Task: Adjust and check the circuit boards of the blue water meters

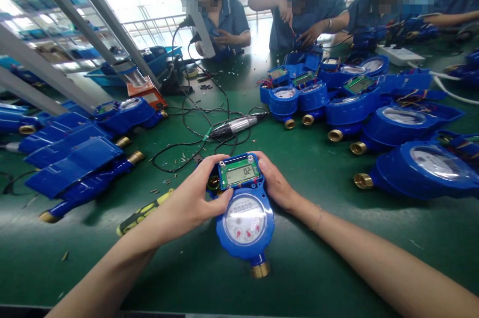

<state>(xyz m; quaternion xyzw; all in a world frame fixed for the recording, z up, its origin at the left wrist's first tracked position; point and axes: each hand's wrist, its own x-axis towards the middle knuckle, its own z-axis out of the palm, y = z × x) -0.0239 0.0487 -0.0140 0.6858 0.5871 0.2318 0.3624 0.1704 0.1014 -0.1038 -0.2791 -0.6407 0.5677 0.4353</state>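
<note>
A blue water meter is in front of me, its round dial facing up and its brass threaded end pointing toward me. At its far end a green circuit board carries a small lit display. My left hand grips the meter's left side, thumb near the board's lower edge. Around the far right corner of the housing curl the fingers of my right hand, partly hidden behind it. Close to my left forearm lies a yellow and black screwdriver, partly covered by the arm.
Several blue water meters stand in rows at right; more meters lie at left. An electric screwdriver with looped black cable lies beyond my hands among loose screws. Co-workers sit across the green table.
</note>
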